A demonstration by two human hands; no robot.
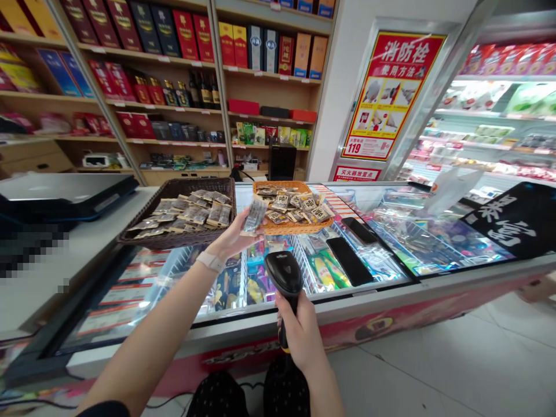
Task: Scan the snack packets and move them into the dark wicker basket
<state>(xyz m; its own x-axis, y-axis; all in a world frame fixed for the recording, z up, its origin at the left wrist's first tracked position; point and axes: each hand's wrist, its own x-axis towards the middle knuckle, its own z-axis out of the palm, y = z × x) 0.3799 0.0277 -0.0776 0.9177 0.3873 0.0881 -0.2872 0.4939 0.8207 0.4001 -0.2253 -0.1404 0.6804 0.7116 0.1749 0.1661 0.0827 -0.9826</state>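
Observation:
My left hand (234, 236) pinches a small clear-and-tan snack packet (255, 215), held up between the two baskets. Just behind it stands an orange wicker basket (289, 229) filled with similar packets (308, 204) with dark print. To the left is a dark brown wicker basket (174, 241) with several more packets (191, 211). My right hand (299, 327) is wrapped round the handle of a black barcode scanner (284, 272), whose head points away from me over the freezer's glass top (234, 278). The scanner is apart from the packet.
Two black phones (350, 260) lie on the freezer glass, right of the orange basket. A scale-like device (69, 194) sits on the left counter. A black printed bag (512, 223) rests at the right. Behind stand shelves of boxes and bottles (204, 90).

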